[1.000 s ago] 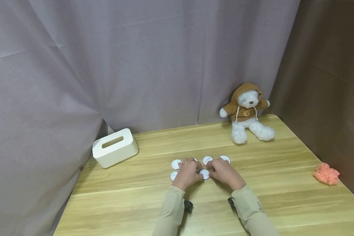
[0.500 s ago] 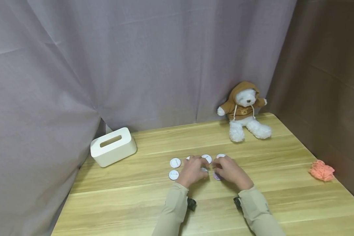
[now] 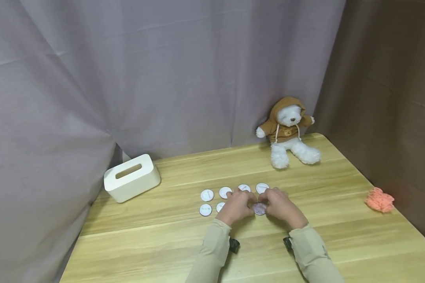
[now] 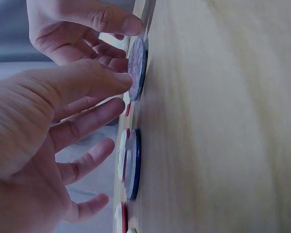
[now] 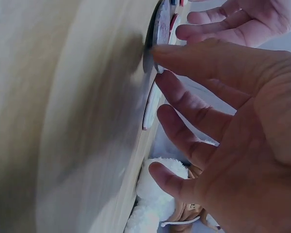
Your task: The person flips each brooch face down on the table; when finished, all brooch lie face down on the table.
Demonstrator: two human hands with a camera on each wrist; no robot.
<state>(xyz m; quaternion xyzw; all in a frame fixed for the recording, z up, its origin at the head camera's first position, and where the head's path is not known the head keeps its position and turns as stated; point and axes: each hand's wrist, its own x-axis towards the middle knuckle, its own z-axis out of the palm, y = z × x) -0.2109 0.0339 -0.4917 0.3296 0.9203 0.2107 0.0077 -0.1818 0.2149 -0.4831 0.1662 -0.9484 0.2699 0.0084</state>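
A round purple pin badge (image 3: 259,208) lies face up between my two hands at the right end of the near row. My left hand (image 3: 237,205) holds its left edge, the thumb (image 4: 117,81) overlapping the badge face and the other fingers spread. From the opposite side my right hand (image 3: 281,207) pinches the rim between thumb (image 5: 167,54) and index finger, and the badge casts a shadow on the table there. Several badges with white, pinned backs up, such as the far-left badge (image 3: 207,195), form two rows; my left hand partly hides the near row.
A white tissue box (image 3: 138,186) stands at the back left of the wooden table (image 3: 145,243). The teddy bear (image 3: 287,131) in a brown hoodie sits at the back right. Pink yarn (image 3: 380,200) lies by the right edge. Grey curtain (image 3: 170,78) hangs behind.
Both hands have moved right, from a white-backed badge to the purple badge. The right hand reached it first, then the left hand joined. The head view has shifted slightly.
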